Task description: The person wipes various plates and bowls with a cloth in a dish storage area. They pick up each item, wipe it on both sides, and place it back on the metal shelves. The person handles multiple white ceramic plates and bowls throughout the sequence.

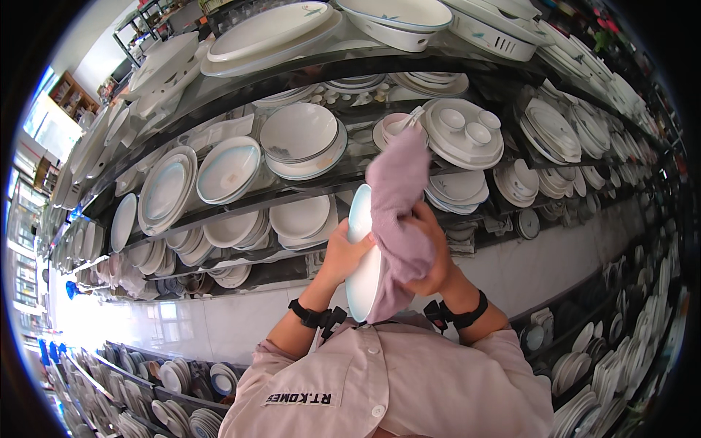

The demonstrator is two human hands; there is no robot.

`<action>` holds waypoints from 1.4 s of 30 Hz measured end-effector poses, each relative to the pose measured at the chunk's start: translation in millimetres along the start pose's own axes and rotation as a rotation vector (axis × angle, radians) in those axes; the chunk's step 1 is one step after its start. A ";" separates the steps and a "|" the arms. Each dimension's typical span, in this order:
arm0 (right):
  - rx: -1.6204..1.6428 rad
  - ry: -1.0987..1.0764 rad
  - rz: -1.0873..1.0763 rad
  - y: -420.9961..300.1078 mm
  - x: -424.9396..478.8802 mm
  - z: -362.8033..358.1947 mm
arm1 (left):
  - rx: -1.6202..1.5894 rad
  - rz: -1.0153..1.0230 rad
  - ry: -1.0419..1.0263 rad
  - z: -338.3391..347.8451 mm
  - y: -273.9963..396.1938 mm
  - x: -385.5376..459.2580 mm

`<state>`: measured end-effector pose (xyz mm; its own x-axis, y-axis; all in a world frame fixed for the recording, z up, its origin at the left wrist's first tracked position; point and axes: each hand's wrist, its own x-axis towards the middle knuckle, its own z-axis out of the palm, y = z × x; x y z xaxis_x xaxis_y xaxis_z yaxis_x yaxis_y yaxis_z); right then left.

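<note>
My left hand [346,253] grips the rim of a white oval plate [363,276] with a pale blue edge, its thumb across the near face. The plate is tilted up on edge in front of my chest. A mauve cloth [402,191] lies against the plate's right side, its upper end sticking up towards the shelves. My right hand [430,252] is closed on the cloth, pressing it towards the plate; some of its fingers are hidden behind the fabric.
Dark shelves ahead hold a stack of bowls and plates [300,131], an oval platter [268,33] on top, and a round tray [465,145] with small cups. More shelves of stacked plates [175,378] stand at the lower left and lower right, beyond a pale tiled floor [241,323].
</note>
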<state>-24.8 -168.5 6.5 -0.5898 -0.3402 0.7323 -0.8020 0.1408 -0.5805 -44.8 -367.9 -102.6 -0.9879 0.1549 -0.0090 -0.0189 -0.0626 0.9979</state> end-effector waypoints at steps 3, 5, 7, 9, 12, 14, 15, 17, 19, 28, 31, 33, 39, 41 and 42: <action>0.263 0.080 0.188 10.2 6.8 -3.7 | -0.116 -0.058 -0.105 6.7 8.6 -5.1; 0.376 0.122 0.414 29.1 -5.0 1.4 | -0.189 -0.084 -0.124 18.0 28.6 -8.5; 0.521 0.158 0.601 51.8 -16.9 10.7 | -0.215 -0.048 -0.170 17.5 15.3 -5.6; 0.755 0.241 0.841 65.1 -21.3 19.2 | -0.169 -0.033 -0.140 14.8 11.0 -2.9; 0.658 0.228 0.760 64.6 -26.0 9.2 | -0.128 -0.111 0.030 15.4 26.6 0.6; 0.534 0.161 0.578 44.9 -14.9 1.5 | -0.124 -0.105 0.123 11.6 27.5 1.2; 0.472 0.125 0.445 29.2 -3.6 -4.5 | -0.124 -0.100 0.167 10.4 28.4 2.4; 0.303 -0.045 0.117 18.0 13.2 -16.9 | -0.101 -0.061 0.324 7.8 20.3 6.4; 0.069 -0.048 0.047 12.6 12.6 -12.5 | -0.139 -0.007 0.489 9.5 19.9 14.0; -0.086 0.090 0.132 22.2 -11.0 6.5 | -0.089 0.124 0.557 9.6 29.1 22.5; 0.119 0.210 0.221 32.8 -10.7 -6.6 | 0.316 0.220 0.526 -2.6 36.4 20.3; 0.233 0.218 0.395 41.4 -27.8 -10.5 | 0.531 0.379 0.498 -11.9 51.0 18.5; 0.276 0.020 0.565 45.0 -57.2 -12.5 | 0.741 0.632 0.109 -27.5 78.5 18.2; 0.347 -0.018 0.624 41.7 -59.4 -9.8 | 0.697 0.520 0.164 -26.7 65.6 18.8; 0.358 -0.042 0.644 36.9 -56.1 -10.8 | 0.680 0.409 0.189 -28.2 58.4 14.7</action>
<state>-22.4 -134.2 -52.1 -0.9236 -0.3288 0.1969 -0.2135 0.0147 -0.9768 -64.8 -397.0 -46.3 -0.9069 0.0767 0.4144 0.3864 0.5438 0.7450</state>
